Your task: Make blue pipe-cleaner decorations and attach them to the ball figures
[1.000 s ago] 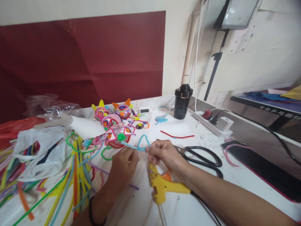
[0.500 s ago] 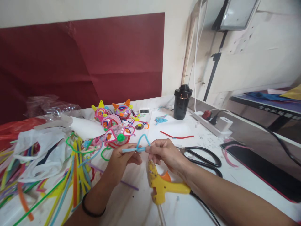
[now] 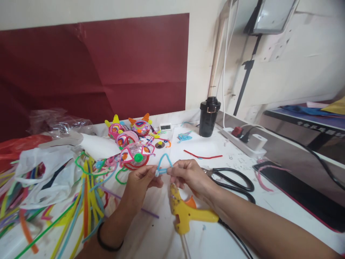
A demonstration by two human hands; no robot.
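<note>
Both my hands pinch a light-blue pipe cleaner (image 3: pixel 165 156) bent into a small triangle, held above the table. My left hand (image 3: pixel 141 180) grips its left corner between thumb and fingers. My right hand (image 3: pixel 188 175) grips the right corner, fingertips closed on it. Just under my right hand lies a yellow glue gun (image 3: pixel 185 214) with an orange trigger and a clear glue stick in its back. Black-handled scissors (image 3: pixel 234 180) lie beside my right wrist, their blades partly hidden by the hand.
Several decorated pipe-cleaner faces (image 3: pixel 134 155) stand beyond my left hand. Loose pipe cleaners (image 3: pixel 86 201) and a white bag (image 3: pixel 45 176) crowd the left. A red pipe cleaner (image 3: pixel 203 157), a black bottle (image 3: pixel 209 118), a power strip (image 3: pixel 242 144) and a phone (image 3: pixel 299 198) lie to the right.
My left thumb and fingers have shifted onto the triangle's left corner; the blue end that stuck out leftward over them no longer shows. My right hand stays nearly still.
</note>
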